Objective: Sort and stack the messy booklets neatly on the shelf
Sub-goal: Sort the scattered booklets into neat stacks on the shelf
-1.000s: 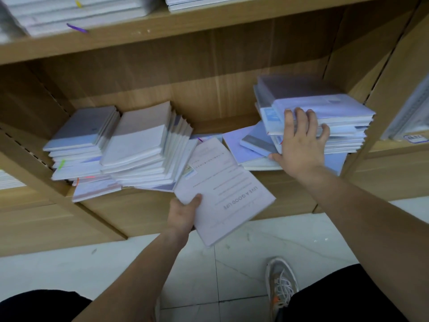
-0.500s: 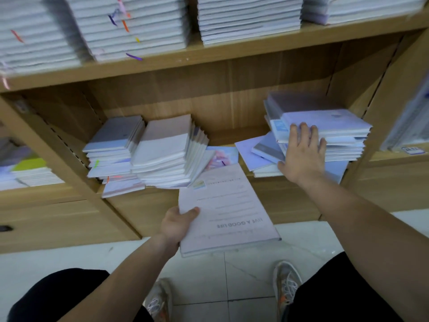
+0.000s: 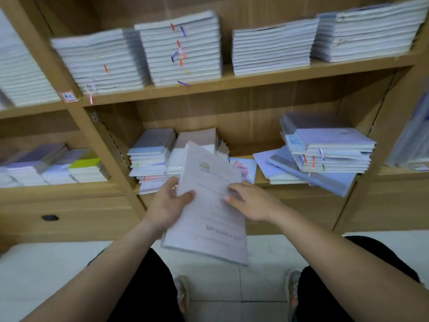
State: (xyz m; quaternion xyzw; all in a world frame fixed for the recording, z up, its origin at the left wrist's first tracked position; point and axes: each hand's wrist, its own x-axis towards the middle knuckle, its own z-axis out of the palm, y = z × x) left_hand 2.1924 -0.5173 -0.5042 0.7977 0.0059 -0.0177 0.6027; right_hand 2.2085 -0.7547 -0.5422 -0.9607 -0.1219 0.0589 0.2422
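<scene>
Head view: left hand [image 3: 167,203] grips booklet [image 3: 209,219]; right hand [image 3: 253,203] rests on it.

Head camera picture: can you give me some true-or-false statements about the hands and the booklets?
1. The left hand grips the pale booklet by its left edge. True.
2. The right hand rests on the tall right-hand stack. False: it touches the held booklet's right side.
3. The held booklet lies flat on the lower shelf. False: it is held up in front of it, above the floor.
4. A stack on the upper shelf carries coloured tabs. True.
</scene>
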